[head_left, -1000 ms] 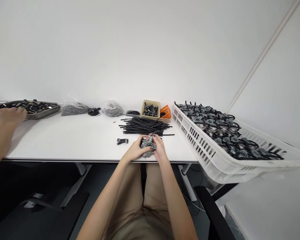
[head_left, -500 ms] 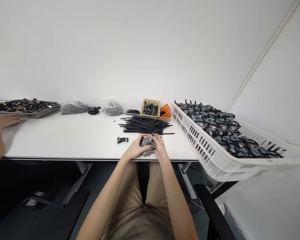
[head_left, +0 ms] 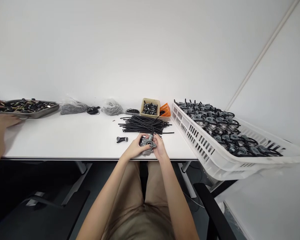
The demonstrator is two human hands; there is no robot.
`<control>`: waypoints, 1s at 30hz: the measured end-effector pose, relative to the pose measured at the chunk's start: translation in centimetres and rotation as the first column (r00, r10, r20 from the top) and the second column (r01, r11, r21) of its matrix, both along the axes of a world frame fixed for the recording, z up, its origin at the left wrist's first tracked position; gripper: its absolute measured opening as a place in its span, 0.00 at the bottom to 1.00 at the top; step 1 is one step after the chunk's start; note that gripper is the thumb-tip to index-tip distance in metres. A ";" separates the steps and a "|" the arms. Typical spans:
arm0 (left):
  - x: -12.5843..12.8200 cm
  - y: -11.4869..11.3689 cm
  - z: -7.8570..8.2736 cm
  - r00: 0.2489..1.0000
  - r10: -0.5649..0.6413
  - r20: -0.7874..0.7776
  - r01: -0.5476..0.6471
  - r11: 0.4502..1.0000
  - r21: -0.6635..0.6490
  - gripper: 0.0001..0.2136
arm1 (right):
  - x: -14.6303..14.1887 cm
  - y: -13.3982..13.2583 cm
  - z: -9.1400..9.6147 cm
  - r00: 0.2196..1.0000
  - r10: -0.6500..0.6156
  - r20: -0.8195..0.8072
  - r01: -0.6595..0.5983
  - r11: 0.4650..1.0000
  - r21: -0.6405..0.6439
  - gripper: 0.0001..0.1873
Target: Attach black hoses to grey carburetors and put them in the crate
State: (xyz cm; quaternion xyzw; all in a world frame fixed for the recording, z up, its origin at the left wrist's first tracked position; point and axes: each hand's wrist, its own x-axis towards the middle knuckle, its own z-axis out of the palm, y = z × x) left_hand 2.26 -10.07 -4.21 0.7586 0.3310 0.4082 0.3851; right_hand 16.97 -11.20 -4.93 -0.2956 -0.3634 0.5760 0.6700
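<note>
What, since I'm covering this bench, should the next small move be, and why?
Probably take one black hose from the loose pile with the right hand, the left hand steadying the carburetor. Carburetors in the white crate carry looped black hoses; none clearly shows on the held one, and the pile lies just ahead.

View: head-worn camera, above the near edge of the white table (head_left: pixel 72 141)
Facing: forward and down, across the table toward its far edge
Nearness: close to the table's near edge, with the whole tabletop width in frame
</note>
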 end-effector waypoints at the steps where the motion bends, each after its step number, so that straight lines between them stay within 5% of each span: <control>1: 0.0 0.0 0.0 1.000 -0.002 0.000 0.002 1.000 0.004 0.27 | 0.0 0.0 -0.1 1.000 -0.002 -0.006 0.002 1.000 0.011 0.12; 11: 0.0 0.0 0.0 1.000 0.017 -0.011 -0.017 1.000 -0.007 0.26 | 0.2 -0.1 -0.2 1.000 -0.001 -0.025 0.002 0.999 0.040 0.12; 17: 0.0 0.1 -0.1 1.000 0.003 -0.001 -0.003 1.000 0.001 0.26 | 0.1 0.1 -0.2 1.000 -0.008 -0.011 0.009 1.000 0.020 0.23; 22: 0.0 0.1 0.0 1.000 -0.001 0.004 0.001 1.000 0.017 0.26 | -0.1 0.1 -0.2 1.000 -0.019 -0.007 0.020 0.997 0.080 0.13; 30: 0.0 0.1 0.0 1.000 0.013 -0.012 -0.013 1.000 -0.005 0.26 | 0.1 -0.2 0.0 1.000 0.005 -0.025 -0.004 0.999 0.043 0.13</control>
